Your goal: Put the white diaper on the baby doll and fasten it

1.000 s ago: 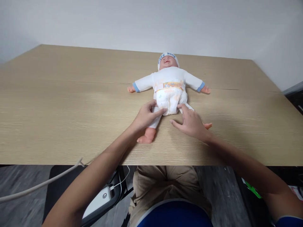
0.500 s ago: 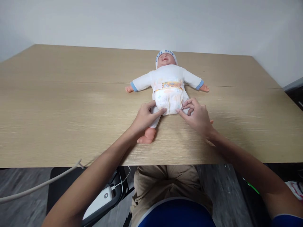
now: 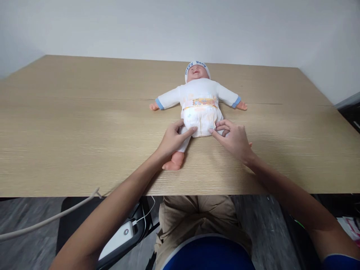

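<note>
A baby doll (image 3: 198,93) in a white top and cap lies on its back on the wooden table (image 3: 84,123), arms spread. It wears a white diaper (image 3: 201,119) with a coloured waistband. My left hand (image 3: 172,141) grips the doll's left-side thigh, thumb and forefinger pinching at the diaper's leg edge. My right hand (image 3: 234,139) covers the other thigh, fingers curled and pinching the diaper's opposite leg edge. One bare doll foot (image 3: 174,163) shows below my left hand.
A grey cable (image 3: 47,220) runs off the table's front edge at the left. Under the table sit a white device (image 3: 119,238) with cords and a dark chair base. White walls close the table's far and right sides.
My right hand moved from lying open beside the doll's leg up to the diaper's leg edge and closed on it. My left hand stayed put.
</note>
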{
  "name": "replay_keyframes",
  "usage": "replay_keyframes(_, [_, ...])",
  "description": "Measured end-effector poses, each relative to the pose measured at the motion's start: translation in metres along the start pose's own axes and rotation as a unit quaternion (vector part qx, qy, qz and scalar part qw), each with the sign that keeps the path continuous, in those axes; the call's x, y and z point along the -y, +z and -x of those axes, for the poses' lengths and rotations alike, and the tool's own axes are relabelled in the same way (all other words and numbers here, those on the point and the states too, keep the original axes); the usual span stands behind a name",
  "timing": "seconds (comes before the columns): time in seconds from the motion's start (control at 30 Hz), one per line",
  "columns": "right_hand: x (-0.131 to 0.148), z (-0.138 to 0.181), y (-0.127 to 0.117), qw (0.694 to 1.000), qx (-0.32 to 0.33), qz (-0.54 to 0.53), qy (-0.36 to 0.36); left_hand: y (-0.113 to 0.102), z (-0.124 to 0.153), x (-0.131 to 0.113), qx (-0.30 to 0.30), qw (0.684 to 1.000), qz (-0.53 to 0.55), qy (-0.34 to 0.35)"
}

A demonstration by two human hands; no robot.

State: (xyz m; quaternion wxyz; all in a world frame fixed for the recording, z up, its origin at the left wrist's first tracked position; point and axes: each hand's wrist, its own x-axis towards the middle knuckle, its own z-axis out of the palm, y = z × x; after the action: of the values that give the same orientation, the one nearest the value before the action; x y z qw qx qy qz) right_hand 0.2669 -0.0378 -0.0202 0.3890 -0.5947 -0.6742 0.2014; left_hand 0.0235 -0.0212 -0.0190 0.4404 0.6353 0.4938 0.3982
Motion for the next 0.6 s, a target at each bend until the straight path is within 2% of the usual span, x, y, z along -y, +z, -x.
replay_keyframes(0.17, [-0.0020,0.0003,-0.0026,0.999,0.020,0.011,-0.027,-0.0002,0.0001,-0.0008,-0.006,1.000,-0.003,-0.009])
replay_keyframes(0.4, [-0.0009,0.0005,0.0011,1.000,-0.001,-0.009,0.022,-0.0002,0.0007,-0.0021,-0.002,1.000,0.004,-0.009])
replay_keyframes(0.6, [0.0021,0.0002,-0.0010,0.999,0.011,0.033,-0.015,-0.0002,0.0010,-0.0026,-0.001,1.000,-0.002,-0.012])
